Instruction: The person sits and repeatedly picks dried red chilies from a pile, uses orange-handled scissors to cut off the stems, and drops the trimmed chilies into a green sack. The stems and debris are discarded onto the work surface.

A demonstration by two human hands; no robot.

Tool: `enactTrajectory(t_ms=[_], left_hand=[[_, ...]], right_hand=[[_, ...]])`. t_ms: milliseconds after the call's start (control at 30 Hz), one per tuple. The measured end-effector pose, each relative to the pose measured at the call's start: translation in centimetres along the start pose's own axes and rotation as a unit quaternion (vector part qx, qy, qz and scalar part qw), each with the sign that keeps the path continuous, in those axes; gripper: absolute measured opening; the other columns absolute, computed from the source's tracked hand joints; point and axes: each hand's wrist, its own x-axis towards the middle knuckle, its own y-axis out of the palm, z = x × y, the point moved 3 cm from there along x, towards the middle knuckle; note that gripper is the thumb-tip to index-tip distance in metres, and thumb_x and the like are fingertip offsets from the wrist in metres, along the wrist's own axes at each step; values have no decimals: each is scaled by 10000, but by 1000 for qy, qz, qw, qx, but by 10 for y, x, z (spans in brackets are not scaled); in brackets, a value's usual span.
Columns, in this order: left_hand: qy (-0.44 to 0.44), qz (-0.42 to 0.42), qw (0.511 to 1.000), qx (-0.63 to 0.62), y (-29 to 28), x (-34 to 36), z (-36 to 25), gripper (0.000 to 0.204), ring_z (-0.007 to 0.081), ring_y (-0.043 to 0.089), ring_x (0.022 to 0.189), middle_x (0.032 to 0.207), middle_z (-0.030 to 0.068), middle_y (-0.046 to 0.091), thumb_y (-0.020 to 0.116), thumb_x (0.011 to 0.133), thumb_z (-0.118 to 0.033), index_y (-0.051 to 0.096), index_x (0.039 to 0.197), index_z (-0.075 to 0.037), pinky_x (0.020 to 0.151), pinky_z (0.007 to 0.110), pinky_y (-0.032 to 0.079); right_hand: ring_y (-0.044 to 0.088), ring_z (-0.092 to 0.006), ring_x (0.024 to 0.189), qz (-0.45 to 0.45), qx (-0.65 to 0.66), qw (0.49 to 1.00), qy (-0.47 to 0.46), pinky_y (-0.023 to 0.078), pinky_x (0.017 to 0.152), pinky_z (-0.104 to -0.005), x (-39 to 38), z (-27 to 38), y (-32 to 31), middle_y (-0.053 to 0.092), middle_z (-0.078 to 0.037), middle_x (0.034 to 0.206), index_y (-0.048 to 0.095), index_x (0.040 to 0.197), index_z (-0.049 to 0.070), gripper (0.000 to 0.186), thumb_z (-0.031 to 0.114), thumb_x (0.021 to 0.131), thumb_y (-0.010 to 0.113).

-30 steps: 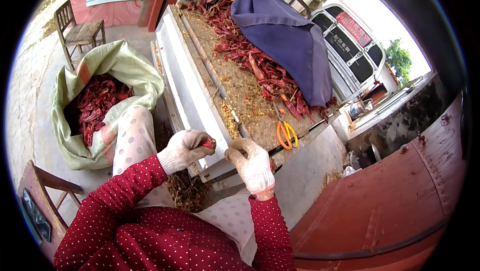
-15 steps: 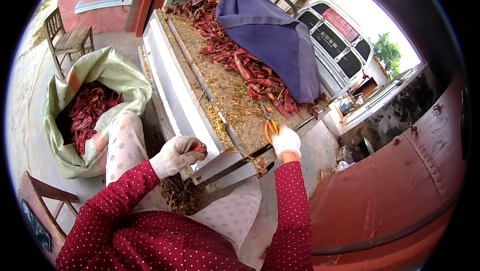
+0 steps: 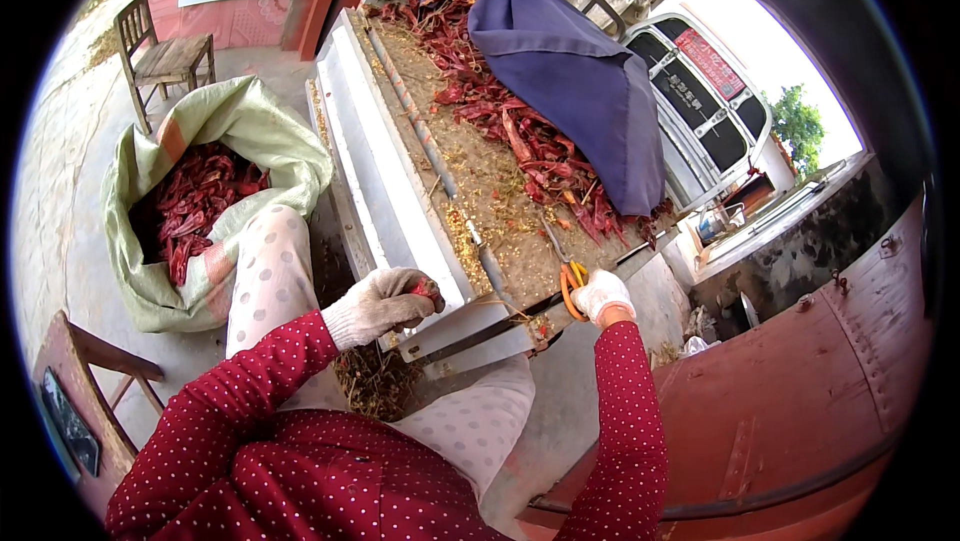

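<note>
My left hand (image 3: 376, 309), in a whitish work glove, is closed around a dried red chili pepper (image 3: 428, 291) that shows at its fingertips. It is above my knees, just in front of the truck bed's near edge. In my gloved right hand (image 3: 606, 296) is a pair of scissors (image 3: 571, 287) with orange handles, their blades pointing away over the bed (image 3: 480, 203). The scissors are at the bed's near right corner. A heap of dried red chilies (image 3: 500, 121) lies farther back on the bed, partly under a dark blue cloth (image 3: 570, 71).
At my left stands a pale green woven sack (image 3: 150, 306) holding dried chilies. Two wooden chairs (image 3: 172, 59) are on the left, the nearer with a phone on it. A red metal panel (image 3: 790, 381) closes in my right side. Stems lie below my knees.
The whole view has shifted, so the scene appears farther right. My right hand and the scissors have come slightly nearer to me. My left hand still holds the chili.
</note>
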Motion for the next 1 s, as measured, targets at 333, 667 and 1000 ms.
enactTrajectory(t_ms=[333,667,1000], left_hand=[[12,-29,997,67,3,1,6,180,49,532,735,836,-20,619,741,899,-61,684,1059,-2,661,237,471],[35,-51,956,286,8,3,-5,316,74,550,738,834,-11,623,807,860,-121,679,1124,-1,666,267,508],[94,-70,890,441,6,2,-6,296,174,643,720,803,71,667,819,826,-197,696,1049,-45,666,319,526]], right_hand=[[679,-444,939,-143,189,962,-138,547,787,-497,-93,-9,21,707,-259,983,669,1123,47,364,317,879,671],[697,-377,781,-122,117,951,-258,550,717,-457,-197,47,10,709,-166,828,700,1044,74,531,468,712,829],[691,-377,739,-99,72,961,-250,544,656,-459,-206,58,22,689,-174,777,670,1019,65,448,438,787,760]])
